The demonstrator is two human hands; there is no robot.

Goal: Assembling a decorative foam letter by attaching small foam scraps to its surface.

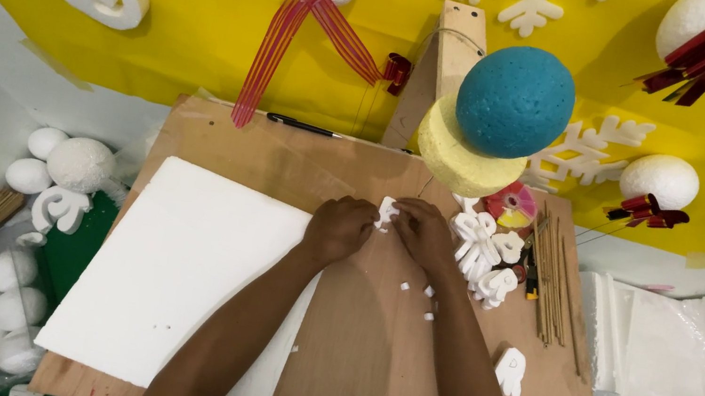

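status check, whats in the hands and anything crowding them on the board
Left hand and right hand both pinching one small white foam cutout. Cutout held just above the wooden board. Foam crumbs by the right wrist; pile of foam shapes close right.

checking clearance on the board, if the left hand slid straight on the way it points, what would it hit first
The left hand points right, toward the small white foam piece at its fingertips, then the right hand. Both look to be touching it already.
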